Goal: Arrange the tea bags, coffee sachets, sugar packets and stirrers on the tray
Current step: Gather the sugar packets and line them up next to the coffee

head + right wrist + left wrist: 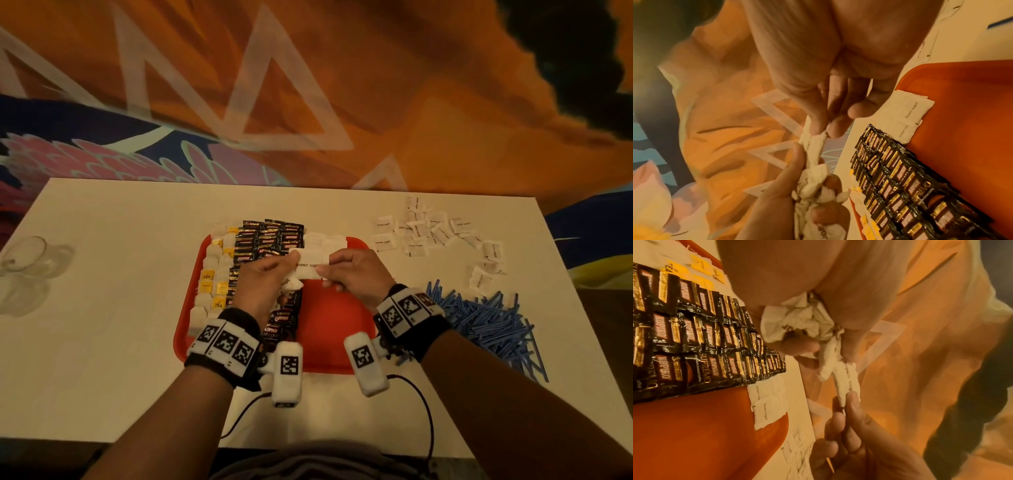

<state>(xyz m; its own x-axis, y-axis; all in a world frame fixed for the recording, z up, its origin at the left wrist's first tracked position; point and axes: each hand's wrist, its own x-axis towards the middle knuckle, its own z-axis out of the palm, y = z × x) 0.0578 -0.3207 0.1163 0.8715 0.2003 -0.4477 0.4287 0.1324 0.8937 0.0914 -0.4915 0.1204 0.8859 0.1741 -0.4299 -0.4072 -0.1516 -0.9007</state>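
Sugar packets (pixel 310 265) held above red tray (pixel 329 318) | left hand (pixel 263 284) clutched a bunch, right hand (pixel 352 274) pinched one packet's end | advice: peel singly, lay beside coffee sachets (pixel 270 240), edges overlapping | loose packets (pixel 428 229) waited on bench (pixel 120 222)

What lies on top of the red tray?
On the red tray: tea bags, coffee sachets and a few brown sugar packets. The hands cover part of the sachet rows.
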